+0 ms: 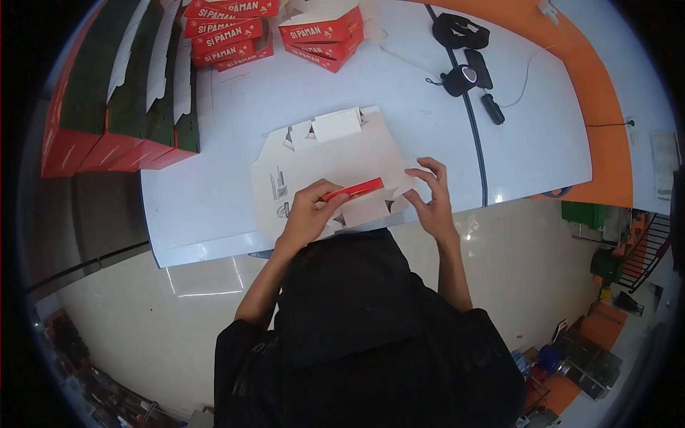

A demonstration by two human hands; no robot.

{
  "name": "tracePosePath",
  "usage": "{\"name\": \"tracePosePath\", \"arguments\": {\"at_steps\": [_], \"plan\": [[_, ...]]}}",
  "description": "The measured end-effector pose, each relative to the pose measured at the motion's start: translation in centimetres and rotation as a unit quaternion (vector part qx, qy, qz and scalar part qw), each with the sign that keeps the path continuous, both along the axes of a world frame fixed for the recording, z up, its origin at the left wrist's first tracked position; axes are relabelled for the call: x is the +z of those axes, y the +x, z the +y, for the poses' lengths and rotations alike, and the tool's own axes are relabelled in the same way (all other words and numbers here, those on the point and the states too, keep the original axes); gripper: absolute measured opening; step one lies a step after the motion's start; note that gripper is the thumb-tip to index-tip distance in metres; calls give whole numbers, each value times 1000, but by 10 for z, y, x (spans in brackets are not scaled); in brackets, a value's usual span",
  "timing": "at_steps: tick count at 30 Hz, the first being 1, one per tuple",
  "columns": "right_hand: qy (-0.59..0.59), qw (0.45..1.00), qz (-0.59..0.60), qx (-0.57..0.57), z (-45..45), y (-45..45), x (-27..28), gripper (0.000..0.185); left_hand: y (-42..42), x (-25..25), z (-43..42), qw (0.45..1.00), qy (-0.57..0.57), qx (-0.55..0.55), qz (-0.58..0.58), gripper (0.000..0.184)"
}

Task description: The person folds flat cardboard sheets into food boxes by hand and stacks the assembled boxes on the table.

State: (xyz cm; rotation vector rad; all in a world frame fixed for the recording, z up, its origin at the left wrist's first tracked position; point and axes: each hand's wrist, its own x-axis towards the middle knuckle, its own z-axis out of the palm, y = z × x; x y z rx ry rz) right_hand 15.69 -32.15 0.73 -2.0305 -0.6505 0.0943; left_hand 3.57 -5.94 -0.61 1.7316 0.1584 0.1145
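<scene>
A flat cardboard box blank (321, 160), white side up, lies on the table near its front edge. Cut flaps line its far and near sides, and dark print shows at its left. Along the near side one flap is folded up, showing a red strip. My left hand (309, 216) pinches this red strip between thumb and fingers. At the blank's right corner is my right hand (432, 196), its thumb and fingers apart around a small white corner flap. Whether the right thumb touches that flap is hard to tell.
Folded red boxes (227, 32) stand stacked at the back left, beside a second red stack (322, 36). Tall red and green cartons (121, 128) line the left edge. A black strap (460, 31), a round black device (459, 80) and a cable lie at the back right.
</scene>
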Motion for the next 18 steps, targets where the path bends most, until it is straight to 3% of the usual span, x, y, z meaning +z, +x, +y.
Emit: {"name": "tracePosePath", "arguments": {"at_steps": [3,7,12,18], "plan": [[103,993,-44,31,32,2,-2,29,2,11,6,991,-92,8,101,22],[48,985,-147,75,69,3,7,28,6,25,7,990,-84,24,114,25],[22,978,-144,148,74,9,18,28,10,29,13,998,-45,-10,45,24],[-50,957,-151,244,73,10,22,28,10,37,16,997,-20,-54,46,24]]}}
